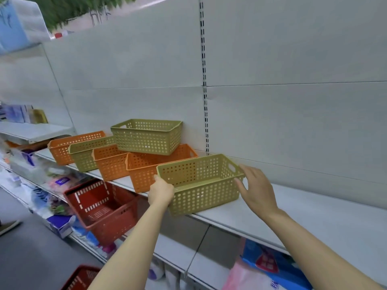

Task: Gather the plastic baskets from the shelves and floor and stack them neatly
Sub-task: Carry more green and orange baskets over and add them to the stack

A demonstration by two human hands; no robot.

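A green basket [201, 185] sits on the shelf [314, 218] between the two hands. The left hand [160, 191] grips its left end at the rim, fingers closed on the plastic. The right hand [256, 189] is spread wide, thumb touching the basket's right end below the handle slot. Beyond the left hand, an orange basket [144, 170] stands just beside the green one, with another green basket [147, 136] resting tilted on top. Further left are more orange and green baskets. Below the left hand hangs a red basket [102, 210].
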